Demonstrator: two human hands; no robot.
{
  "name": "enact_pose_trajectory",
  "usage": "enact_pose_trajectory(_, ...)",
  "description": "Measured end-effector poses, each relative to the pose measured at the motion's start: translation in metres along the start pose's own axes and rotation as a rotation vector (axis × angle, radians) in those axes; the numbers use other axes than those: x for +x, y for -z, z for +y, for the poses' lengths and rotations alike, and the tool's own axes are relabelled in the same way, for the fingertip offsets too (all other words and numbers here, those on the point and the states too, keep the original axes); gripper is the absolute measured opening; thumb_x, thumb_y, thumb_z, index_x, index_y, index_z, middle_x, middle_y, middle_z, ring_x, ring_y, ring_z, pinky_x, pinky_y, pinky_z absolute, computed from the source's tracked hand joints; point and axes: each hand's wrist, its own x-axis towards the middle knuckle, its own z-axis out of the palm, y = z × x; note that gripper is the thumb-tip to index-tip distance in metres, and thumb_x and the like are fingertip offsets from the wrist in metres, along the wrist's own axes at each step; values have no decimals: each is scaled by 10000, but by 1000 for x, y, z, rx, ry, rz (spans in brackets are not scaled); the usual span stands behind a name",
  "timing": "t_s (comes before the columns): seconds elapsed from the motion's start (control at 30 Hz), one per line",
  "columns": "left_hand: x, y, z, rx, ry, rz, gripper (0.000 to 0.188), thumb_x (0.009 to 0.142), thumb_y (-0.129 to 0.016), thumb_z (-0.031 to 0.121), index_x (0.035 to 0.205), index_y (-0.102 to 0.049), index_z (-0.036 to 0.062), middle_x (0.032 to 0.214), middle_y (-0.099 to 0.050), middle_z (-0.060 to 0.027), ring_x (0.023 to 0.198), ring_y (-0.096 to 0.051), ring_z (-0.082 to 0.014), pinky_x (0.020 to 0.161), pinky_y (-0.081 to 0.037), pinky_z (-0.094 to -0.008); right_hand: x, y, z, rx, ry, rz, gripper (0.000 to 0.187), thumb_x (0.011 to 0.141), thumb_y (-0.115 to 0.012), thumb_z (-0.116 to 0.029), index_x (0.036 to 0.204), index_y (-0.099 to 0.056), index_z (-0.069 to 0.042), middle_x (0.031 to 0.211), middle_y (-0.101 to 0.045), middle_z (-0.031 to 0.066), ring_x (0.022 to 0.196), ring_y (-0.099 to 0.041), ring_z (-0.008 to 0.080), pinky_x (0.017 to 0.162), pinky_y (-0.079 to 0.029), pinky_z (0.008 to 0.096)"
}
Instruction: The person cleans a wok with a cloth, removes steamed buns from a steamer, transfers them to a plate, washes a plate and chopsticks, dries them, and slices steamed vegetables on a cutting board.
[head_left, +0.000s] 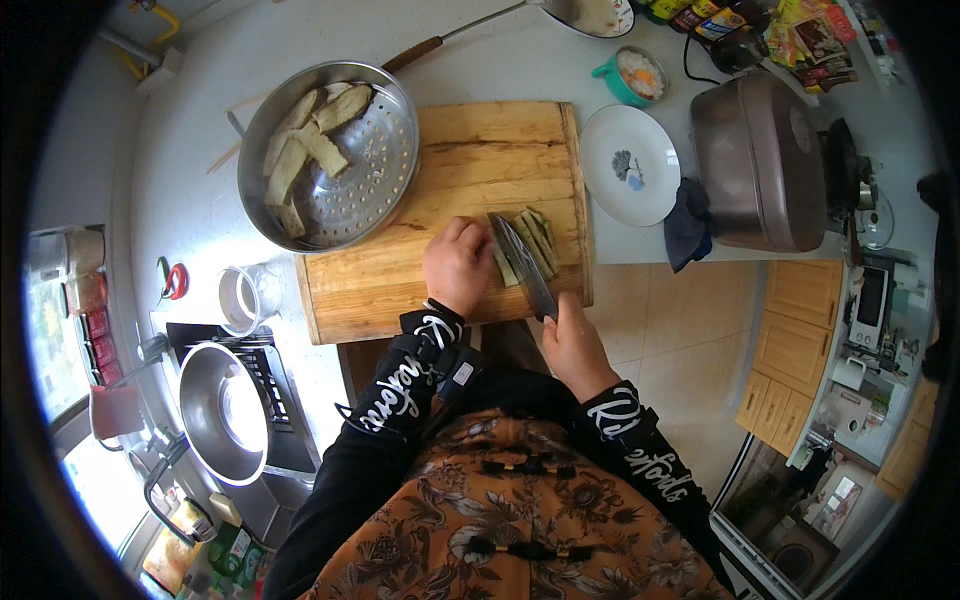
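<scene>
My right hand [578,347] is wrapped round the handle of a kitchen knife [522,262]. The blade slants across the wooden cutting board [450,130], between cut eggplant strips [541,241] on its right and a narrow eggplant piece [504,266] on its left. With fingers curled, my left hand [459,266] presses on that narrow piece beside the blade; the fingertips are partly hidden. At the board's far left, a perforated steel steamer basket [392,120] holds several pale eggplant slices [290,165] with dark skin edges.
A white plate [610,130] lies right of the board, near a teal cup [618,85] with food in it, a dark cloth [686,225] and a brown rice cooker [755,165]. On the left are a clear jar [262,297], chili peppers [177,281] and a steel bowl [205,410] at the sink.
</scene>
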Motion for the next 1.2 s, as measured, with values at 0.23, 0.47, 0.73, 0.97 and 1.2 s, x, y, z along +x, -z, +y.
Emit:
enact_pose_trajectory(0.23,-2,-1,-1,-6,31,-1,108,667,-661,51,732,-582,86,822,-581,-74,729,-577,-306,603,-466,-392,-8,3,-1,57,77,122,239,854,-511,-83,1040,-391,10,911,-510,275,809,-525,473,659,-429,502)
enact_pose_trajectory(0.47,-3,1,-3,-44,55,-12,117,666,-669,54,737,-580,81,789,-567,-86,694,-569,-314,587,-461,-392,-9,8,-14,30,105,29,205,845,-502,-60,1000,-385,9,938,-489,257,812,-535,463,683,-442,514)
enact_pose_trajectory(0.73,0,4,-4,-38,-14,-40,124,668,-660,49,750,-567,60,778,-553,-113,714,-557,-328,600,-456,-401,1,-5,-17,-5,134,55,237,841,-502,-58,1039,-388,5,967,-484,258,831,-531,465,691,-444,520)
enact_pose_trajectory(0.97,-2,6,-6,-63,2,-77,123,679,-656,51,773,-578,63,803,-563,-111,725,-570,-311,612,-465,-385,22,-14,-8,30,152,173,312,857,-510,-99,1122,-423,39,996,-517,275,874,-522,464,751,-442,494)
enact_pose_trajectory(1.2,2,34,8,-172,75,-95,139,740,-614,16,870,-591,60,828,-559,-119,704,-565,-288,611,-458,-352,25,15,-1,41,142,127,386,878,-514,-153,1185,-414,59,1058,-525,318,925,-533,465,776,-444,480)
